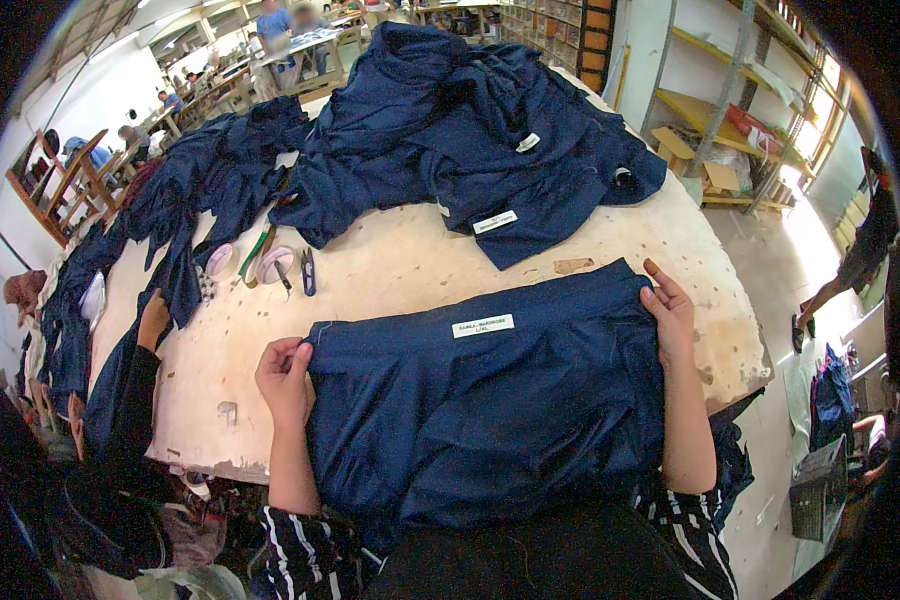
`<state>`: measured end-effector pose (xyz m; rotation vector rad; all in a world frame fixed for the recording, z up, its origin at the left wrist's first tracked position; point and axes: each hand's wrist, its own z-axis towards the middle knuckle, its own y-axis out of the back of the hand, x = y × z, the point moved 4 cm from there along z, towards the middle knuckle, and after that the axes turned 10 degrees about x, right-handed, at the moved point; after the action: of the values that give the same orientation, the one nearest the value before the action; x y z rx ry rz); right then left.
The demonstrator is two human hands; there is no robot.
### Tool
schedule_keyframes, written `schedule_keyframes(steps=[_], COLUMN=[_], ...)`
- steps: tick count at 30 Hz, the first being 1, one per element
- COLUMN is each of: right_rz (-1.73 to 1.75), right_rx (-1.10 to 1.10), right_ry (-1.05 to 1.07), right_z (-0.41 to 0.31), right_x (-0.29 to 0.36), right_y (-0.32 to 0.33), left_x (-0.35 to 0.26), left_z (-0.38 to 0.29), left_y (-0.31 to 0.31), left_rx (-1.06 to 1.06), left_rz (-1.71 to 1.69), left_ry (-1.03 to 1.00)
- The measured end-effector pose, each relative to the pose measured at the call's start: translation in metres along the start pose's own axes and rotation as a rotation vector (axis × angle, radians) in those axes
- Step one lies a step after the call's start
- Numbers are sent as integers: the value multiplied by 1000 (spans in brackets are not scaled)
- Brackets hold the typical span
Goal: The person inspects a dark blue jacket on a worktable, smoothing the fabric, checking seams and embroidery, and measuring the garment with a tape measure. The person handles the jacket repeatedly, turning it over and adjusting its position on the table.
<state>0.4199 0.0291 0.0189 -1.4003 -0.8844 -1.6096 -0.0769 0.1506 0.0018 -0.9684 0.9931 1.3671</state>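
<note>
A navy-blue fabric garment (487, 420) is stretched out before me, with a white label bearing writing (483, 326) near its top edge. Its top left corner is pinched between the thumb and fingers of my left hand (285, 375). My right hand (667, 311) grips the opposite top corner. The lower part of the garment hangs over the near side and towards my lap. Beyond it, a large heap of similar navy garments (435, 135) lies on the wooden table, some with white labels showing.
Thread snips (308, 271), tape rolls (221, 259) and a cutter (283, 276) lie on the worn tabletop (390, 255). At the left, a co-worker's hand (152, 319) touches dark cloth. Metal shelves (690, 112) stand at the right, near a walking person; a plastic crate (819, 487) sits lower right.
</note>
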Motion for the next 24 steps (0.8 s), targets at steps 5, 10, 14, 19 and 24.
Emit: schedule_keyframes(steps=[5,10,14,19,24], right_rz=[7,-23,-32,-373,-537], right_rx=[-27,-29,-20,218,736], right_ry=[-7,9,10,-146,-60], right_z=[-1,0,0,-2,-1], right_x=[4,0,-1,20,127], right_y=[-4,2,4,-6,-22], left_x=[3,3,7,2,-95], left_z=[0,-1,0,3,34], left_y=[2,1,0,-5,-10], left_rx=[-7,-16,15,225,563], left_rz=[-17,-41,-46,-58,114], left_ry=[-28,-56,-19,110,7])
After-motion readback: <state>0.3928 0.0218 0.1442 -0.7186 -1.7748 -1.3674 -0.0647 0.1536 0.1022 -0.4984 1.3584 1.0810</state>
